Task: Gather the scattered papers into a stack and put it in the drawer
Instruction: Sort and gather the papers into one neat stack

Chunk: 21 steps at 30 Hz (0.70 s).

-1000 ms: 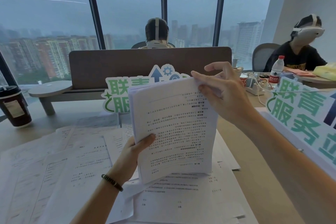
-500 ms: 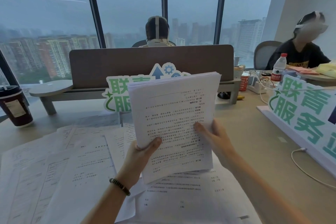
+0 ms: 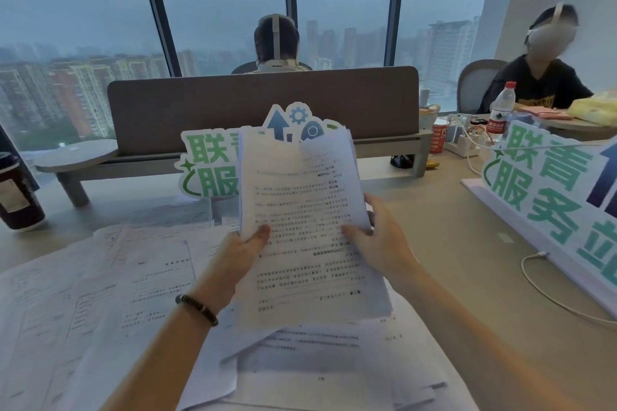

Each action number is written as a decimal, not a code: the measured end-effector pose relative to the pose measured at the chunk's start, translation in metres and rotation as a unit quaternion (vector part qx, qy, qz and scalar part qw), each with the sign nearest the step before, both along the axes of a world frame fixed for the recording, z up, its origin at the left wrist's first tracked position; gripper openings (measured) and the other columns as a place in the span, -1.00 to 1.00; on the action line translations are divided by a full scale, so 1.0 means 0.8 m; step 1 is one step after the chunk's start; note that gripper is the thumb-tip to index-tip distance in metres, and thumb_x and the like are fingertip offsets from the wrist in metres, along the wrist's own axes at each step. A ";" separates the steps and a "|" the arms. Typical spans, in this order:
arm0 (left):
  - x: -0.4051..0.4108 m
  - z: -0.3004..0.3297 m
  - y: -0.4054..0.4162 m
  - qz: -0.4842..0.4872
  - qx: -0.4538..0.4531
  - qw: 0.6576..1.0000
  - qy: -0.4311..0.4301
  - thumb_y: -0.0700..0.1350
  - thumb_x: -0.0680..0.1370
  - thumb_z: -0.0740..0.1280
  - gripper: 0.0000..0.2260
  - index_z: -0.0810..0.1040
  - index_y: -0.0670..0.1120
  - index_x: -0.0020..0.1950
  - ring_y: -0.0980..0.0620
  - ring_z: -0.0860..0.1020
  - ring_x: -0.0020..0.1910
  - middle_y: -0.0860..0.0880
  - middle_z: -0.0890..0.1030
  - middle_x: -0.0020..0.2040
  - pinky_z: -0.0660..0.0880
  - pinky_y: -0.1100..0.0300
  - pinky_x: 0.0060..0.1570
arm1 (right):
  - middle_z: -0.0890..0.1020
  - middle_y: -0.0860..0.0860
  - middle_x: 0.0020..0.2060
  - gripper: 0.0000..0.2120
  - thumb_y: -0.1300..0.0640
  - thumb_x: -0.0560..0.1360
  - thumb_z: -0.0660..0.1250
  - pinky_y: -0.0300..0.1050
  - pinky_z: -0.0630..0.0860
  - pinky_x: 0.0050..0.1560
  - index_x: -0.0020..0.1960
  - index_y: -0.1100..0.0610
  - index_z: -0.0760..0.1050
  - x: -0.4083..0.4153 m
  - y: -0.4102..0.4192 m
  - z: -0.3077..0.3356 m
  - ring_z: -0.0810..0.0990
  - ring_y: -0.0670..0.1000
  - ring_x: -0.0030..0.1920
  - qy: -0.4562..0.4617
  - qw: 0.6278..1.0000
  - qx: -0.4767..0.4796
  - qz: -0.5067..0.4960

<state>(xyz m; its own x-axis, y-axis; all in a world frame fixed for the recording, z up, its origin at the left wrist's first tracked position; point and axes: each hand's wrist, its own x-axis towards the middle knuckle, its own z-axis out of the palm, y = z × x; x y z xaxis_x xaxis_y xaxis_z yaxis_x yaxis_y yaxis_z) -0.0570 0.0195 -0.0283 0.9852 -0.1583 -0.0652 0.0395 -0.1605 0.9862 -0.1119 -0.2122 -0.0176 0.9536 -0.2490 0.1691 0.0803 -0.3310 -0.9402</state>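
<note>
A thick stack of printed papers (image 3: 300, 210) stands upright above the desk, its lower edge near the sheets below. My left hand (image 3: 238, 259) grips its left edge, thumb on the front page. My right hand (image 3: 379, 240) grips the right edge, thumb on the front and fingers behind. More loose printed sheets (image 3: 110, 284) lie spread over the desk to the left and under the stack (image 3: 334, 357). No drawer is in view.
A dark cup (image 3: 16, 197) stands at the far left. Green-lettered signs stand behind the stack (image 3: 207, 167) and along the right (image 3: 547, 197). A brown divider (image 3: 260, 103), a white cable (image 3: 547, 290), a water bottle (image 3: 500, 112), a power strip (image 3: 464, 143) and two seated people are beyond.
My right hand came down from the stack's top right corner to its right edge and now grips it. The stack's top pages have fanned slightly.
</note>
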 end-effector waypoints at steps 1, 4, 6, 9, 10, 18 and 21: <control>0.005 -0.002 0.007 -0.001 0.007 1.000 0.024 0.04 0.61 0.32 -0.75 0.66 -0.12 0.05 -0.15 0.73 -0.13 -0.12 0.75 -0.08 0.67 -0.01 -0.18 | 0.61 -0.09 0.11 -0.64 0.08 0.62 0.29 0.03 0.63 0.09 0.39 -0.02 0.34 0.001 0.000 0.001 0.63 -0.01 0.08 0.014 1.000 0.001 -0.006; 0.017 -0.020 0.030 -0.011 0.023 0.996 0.082 0.00 0.62 0.32 -0.74 0.66 -0.16 0.11 -0.19 0.72 -0.11 -0.16 0.74 -0.04 0.66 -0.02 -0.19 | 0.57 0.08 0.27 -0.56 -0.13 0.65 0.13 0.01 0.47 0.17 0.43 0.07 0.37 0.004 -0.017 -0.020 0.53 0.11 0.24 0.124 0.978 -0.156 -0.061; 0.022 -0.039 0.044 -0.003 0.059 0.992 0.109 -0.03 0.62 0.33 -0.73 0.65 -0.20 0.14 -0.20 0.71 -0.09 -0.18 0.74 -0.05 0.65 -0.01 -0.17 | 0.48 0.17 0.32 -0.48 -0.23 0.62 0.03 0.11 0.40 0.25 0.43 0.07 0.32 0.000 -0.031 -0.044 0.44 0.21 0.31 0.225 0.909 -0.341 -0.088; 0.024 -0.063 0.050 0.006 0.119 0.985 0.125 -0.03 0.61 0.34 -0.72 0.65 -0.23 0.11 -0.19 0.70 -0.12 -0.19 0.73 -0.08 0.62 0.08 -0.23 | 0.41 0.20 0.35 -0.46 -0.27 0.60 0.02 0.25 0.30 0.28 0.41 0.06 0.28 -0.005 -0.033 -0.071 0.35 0.25 0.36 0.300 0.833 -0.458 -0.071; 0.024 -0.066 0.049 0.010 0.126 0.984 0.127 -0.02 0.61 0.35 -0.72 0.65 -0.22 0.10 -0.19 0.70 -0.13 -0.19 0.73 -0.09 0.61 0.09 -0.24 | 0.42 0.19 0.34 -0.46 -0.27 0.60 0.04 0.23 0.30 0.27 0.42 0.05 0.26 -0.005 -0.031 -0.076 0.35 0.24 0.36 0.293 0.829 -0.471 -0.069; 0.022 -0.064 0.039 0.023 0.136 0.983 0.125 -0.02 0.61 0.35 -0.75 0.65 -0.21 0.04 -0.17 0.68 -0.18 -0.18 0.71 -0.13 0.59 0.12 -0.27 | 0.53 0.05 0.29 -0.44 0.08 0.54 0.36 -0.03 0.48 0.10 0.48 0.01 0.24 0.005 -0.049 -0.060 0.55 0.13 0.15 0.184 0.963 -0.173 -0.099; 0.023 -0.066 0.040 0.026 0.129 0.983 0.125 -0.02 0.60 0.36 -0.75 0.65 -0.20 0.05 -0.19 0.68 -0.15 -0.20 0.72 -0.10 0.60 0.10 -0.26 | 0.57 0.12 0.19 -0.36 0.23 0.48 0.44 -0.08 0.52 -0.05 0.49 0.10 0.26 0.003 -0.068 -0.056 0.53 0.09 0.03 0.187 0.972 -0.087 -0.109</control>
